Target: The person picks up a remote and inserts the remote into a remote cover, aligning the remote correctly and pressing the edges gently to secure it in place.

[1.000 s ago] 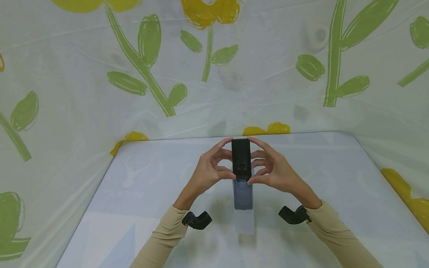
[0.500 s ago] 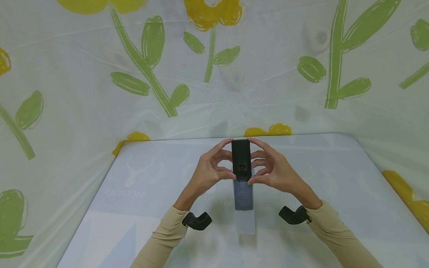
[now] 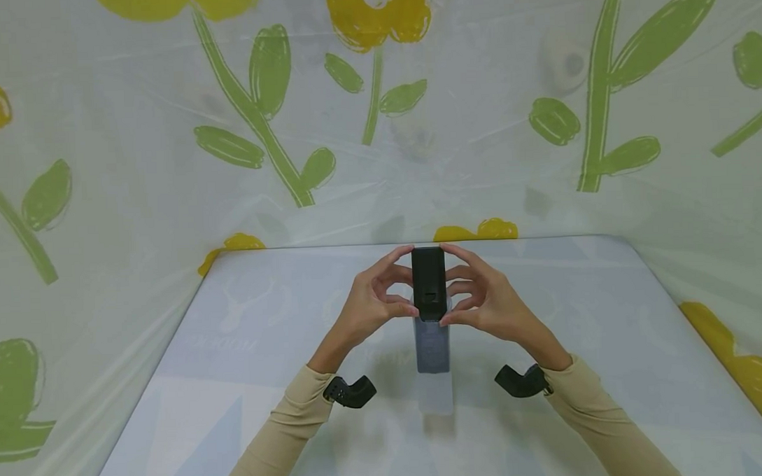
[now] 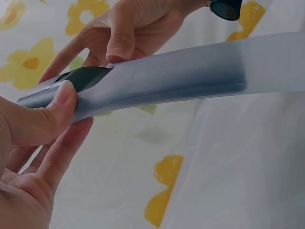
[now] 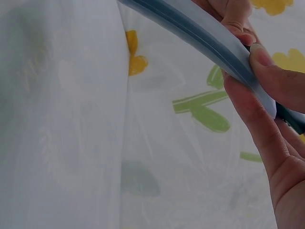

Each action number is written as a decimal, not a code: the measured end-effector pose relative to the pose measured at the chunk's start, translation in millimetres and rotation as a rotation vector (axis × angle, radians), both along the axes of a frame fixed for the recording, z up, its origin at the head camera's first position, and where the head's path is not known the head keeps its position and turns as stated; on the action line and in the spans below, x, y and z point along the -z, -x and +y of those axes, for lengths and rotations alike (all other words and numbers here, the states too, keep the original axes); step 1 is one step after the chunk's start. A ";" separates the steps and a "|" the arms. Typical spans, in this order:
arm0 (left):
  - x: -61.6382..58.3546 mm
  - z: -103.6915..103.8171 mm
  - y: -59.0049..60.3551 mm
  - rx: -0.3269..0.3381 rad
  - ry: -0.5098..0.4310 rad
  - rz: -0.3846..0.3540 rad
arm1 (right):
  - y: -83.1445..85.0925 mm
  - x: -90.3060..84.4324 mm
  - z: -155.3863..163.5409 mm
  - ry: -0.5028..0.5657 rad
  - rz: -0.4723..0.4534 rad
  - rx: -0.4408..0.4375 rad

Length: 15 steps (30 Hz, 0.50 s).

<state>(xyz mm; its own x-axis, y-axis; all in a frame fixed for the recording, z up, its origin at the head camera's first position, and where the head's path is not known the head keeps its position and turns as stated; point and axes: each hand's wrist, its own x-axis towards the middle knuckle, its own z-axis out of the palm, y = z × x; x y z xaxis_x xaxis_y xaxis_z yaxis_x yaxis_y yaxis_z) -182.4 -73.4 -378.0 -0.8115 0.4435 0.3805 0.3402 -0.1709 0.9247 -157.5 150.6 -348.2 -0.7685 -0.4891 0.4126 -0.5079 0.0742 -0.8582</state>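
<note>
A long slim object is held upright over the table. Its upper part is black (image 3: pixel 429 282) and its lower part is covered by a translucent grey-blue sleeve (image 3: pixel 432 347). My left hand (image 3: pixel 400 285) pinches the black top from the left, thumb low and forefinger high. From the right, my right hand (image 3: pixel 458 283) pinches it the same way. In the left wrist view the left thumb (image 4: pixel 57 112) presses the sleeve (image 4: pixel 181 78) beside the dark end (image 4: pixel 83 76). The right wrist view shows the right thumb (image 5: pixel 274 76) and fingers (image 5: pixel 252 124) clamping the sleeve's edge (image 5: pixel 209 36).
The table (image 3: pixel 265 354) has a pale blue-white cover. Plastic sheeting printed with yellow flowers and green leaves (image 3: pixel 276 129) walls it in at the back and both sides. A black camera mount sits on each wrist (image 3: pixel 350 391) (image 3: pixel 521 381).
</note>
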 end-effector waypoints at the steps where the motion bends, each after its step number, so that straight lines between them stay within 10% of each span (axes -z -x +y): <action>1: 0.2 0.1 0.1 0.001 0.000 -0.001 | -0.2 -0.3 0.0 0.000 -0.002 0.001; 15: 4.0 0.7 0.3 -0.025 0.012 -0.002 | 16.1 24.2 5.6 0.042 -0.009 -0.006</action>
